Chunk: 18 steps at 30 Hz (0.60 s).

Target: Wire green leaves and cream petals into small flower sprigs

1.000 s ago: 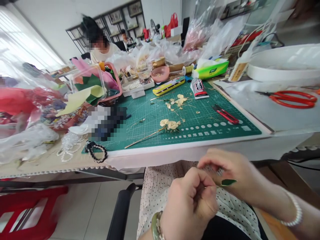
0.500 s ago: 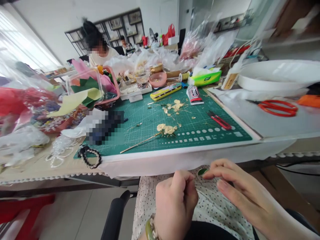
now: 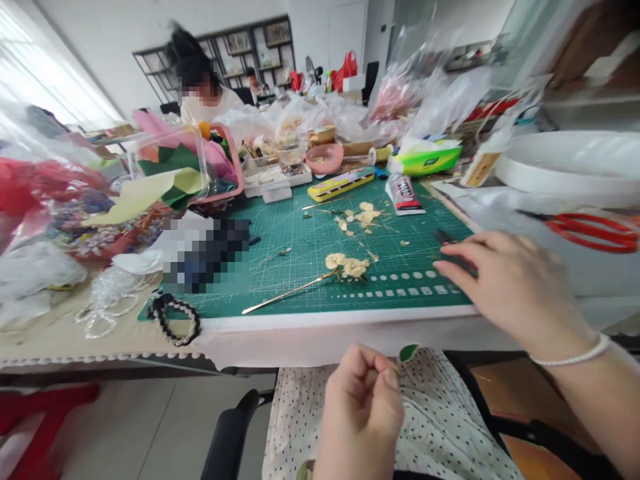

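In the head view my left hand [image 3: 363,407] is closed in a pinch above my lap. A small green leaf with a pale edge [image 3: 409,353] sticks out beside its fingertips, seemingly by a thin stem. Over the right part of the green cutting mat [image 3: 295,293] is my right hand [image 3: 520,287], thumb and index finger apart around the red thread snips [image 3: 465,257], which lie on the mat. Its other fingers are blurred. A gold hairpin stick with cream flowers [image 3: 345,265] rests near the mat's front edge.
Behind it lie loose cream petals [image 3: 365,215], a glue tube [image 3: 403,195] and a yellow box [image 3: 341,185]. Red-handled scissors [image 3: 595,230] and a white round tray [image 3: 565,160] are to the right. A braided bracelet [image 3: 177,321] sits front left. Another person [image 3: 213,103] sits across the table.
My right hand has left the leaf above my lap and moved forward and right to the snips. My left hand stays low with the leaf. The view has shifted slightly.
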Available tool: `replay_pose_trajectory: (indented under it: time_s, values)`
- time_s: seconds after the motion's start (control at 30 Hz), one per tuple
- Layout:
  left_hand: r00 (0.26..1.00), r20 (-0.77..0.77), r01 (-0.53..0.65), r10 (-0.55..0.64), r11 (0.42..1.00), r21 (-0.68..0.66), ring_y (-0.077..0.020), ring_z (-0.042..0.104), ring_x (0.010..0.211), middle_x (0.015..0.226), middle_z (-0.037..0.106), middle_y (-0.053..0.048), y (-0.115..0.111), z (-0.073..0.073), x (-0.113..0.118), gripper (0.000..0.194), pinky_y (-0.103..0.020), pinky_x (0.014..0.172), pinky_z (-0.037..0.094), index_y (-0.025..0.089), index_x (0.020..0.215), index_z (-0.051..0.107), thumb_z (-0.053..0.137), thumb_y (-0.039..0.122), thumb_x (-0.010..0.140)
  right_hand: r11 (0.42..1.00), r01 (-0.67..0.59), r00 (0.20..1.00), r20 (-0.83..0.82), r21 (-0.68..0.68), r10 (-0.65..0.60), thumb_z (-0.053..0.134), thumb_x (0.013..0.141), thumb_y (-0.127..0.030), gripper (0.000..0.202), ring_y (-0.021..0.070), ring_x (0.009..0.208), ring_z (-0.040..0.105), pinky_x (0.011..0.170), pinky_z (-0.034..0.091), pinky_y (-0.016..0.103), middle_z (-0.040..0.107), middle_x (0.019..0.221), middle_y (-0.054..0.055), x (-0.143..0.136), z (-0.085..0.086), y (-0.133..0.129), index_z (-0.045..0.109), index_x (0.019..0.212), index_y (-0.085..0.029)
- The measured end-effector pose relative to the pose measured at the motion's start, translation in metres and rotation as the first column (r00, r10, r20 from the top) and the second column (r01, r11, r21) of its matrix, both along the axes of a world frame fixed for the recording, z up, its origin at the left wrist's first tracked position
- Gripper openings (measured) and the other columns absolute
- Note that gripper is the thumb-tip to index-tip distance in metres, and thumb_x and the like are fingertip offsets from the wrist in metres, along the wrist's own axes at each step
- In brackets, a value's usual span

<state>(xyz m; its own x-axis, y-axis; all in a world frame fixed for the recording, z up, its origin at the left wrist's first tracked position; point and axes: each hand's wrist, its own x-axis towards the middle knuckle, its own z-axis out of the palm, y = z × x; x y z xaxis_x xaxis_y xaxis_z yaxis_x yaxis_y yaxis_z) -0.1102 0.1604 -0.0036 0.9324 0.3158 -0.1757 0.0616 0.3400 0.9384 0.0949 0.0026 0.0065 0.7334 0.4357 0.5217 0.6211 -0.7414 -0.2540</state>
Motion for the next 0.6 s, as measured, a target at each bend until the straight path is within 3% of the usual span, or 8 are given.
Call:
replay_pose_trajectory:
  time_s: [0.1,0.17,0.27,0.37,0.5,0.6]
  values:
    - [1.0,-0.01,0.017,-0.018,0.999,-0.04,-0.0062,0.022,0.051,0.059,0.032,0.01,0.002,0.004,0.0,0.062,-0.021,0.047,0.022,0.021,0.076,0.047,0.067,0.079,0.078,1.0,0.013,1.0,-0.01,0.008,-0.013,0.052,0.096,-0.046,0.035,0.0319,0.084,0.057,0.068,0.034,0.043,0.069,0.092,0.017,0.001,0.002,0.01,0.065,0.075,-0.021]
    - [1.0,-0.018,0.016,-0.016,0.999,-0.047,-0.0058,0.022,0.05,0.057,0.031,0.01,0.005,0.006,0.002,0.063,-0.021,0.045,0.021,0.021,0.074,0.047,0.067,0.081,0.078,0.997,-0.017,0.997,-0.067,0.071,0.022,0.049,0.099,-0.045,0.033,0.0264,0.076,0.06,0.064,0.037,0.04,0.07,0.087,0.013,-0.011,0.004,0.02,0.066,0.082,-0.022]
    - [0.999,-0.025,0.028,-0.03,0.996,-0.08,-0.0052,0.022,0.048,0.056,0.032,0.01,0.005,0.001,0.003,0.063,-0.021,0.044,0.02,0.021,0.074,0.046,0.067,0.081,0.077,0.946,-0.177,0.929,-0.271,0.27,0.251,0.044,0.106,-0.049,0.033,0.0189,0.074,0.067,0.065,0.051,0.033,0.076,0.092,0.005,-0.035,0.003,0.039,0.063,0.098,-0.024]
    - [1.0,-0.014,0.023,-0.026,0.988,-0.151,-0.0049,0.021,0.047,0.055,0.031,0.01,-0.002,-0.013,0.001,0.063,-0.02,0.042,0.019,0.021,0.074,0.047,0.069,0.08,0.076,0.882,-0.264,0.821,-0.388,0.391,0.418,0.048,0.106,-0.053,0.032,0.0162,0.08,0.071,0.072,0.055,0.03,0.079,0.1,0.002,-0.049,0.002,0.059,0.062,0.099,-0.025]
    - [0.999,0.023,-0.021,0.026,0.978,-0.209,-0.0054,0.023,0.047,0.055,0.03,0.01,-0.009,-0.026,-0.001,0.058,-0.02,0.043,0.021,0.021,0.077,0.051,0.068,0.075,0.081,0.901,-0.248,0.841,-0.383,0.355,0.382,0.048,0.106,-0.05,0.032,0.0158,0.078,0.067,0.071,0.052,0.03,0.079,0.107,0.004,-0.046,0.004,0.074,0.063,0.098,-0.023]
    - [0.999,-0.021,-0.032,0.028,0.981,-0.192,-0.0056,0.025,0.05,0.058,0.034,0.009,-0.001,-0.019,0.0,0.054,-0.02,0.045,0.024,0.02,0.077,0.051,0.073,0.07,0.081,0.898,-0.211,0.87,-0.345,0.386,0.352,0.051,0.105,-0.05,0.032,0.0159,0.074,0.066,0.068,0.052,0.029,0.077,0.094,0.003,-0.046,0.007,0.067,0.064,0.095,-0.024]
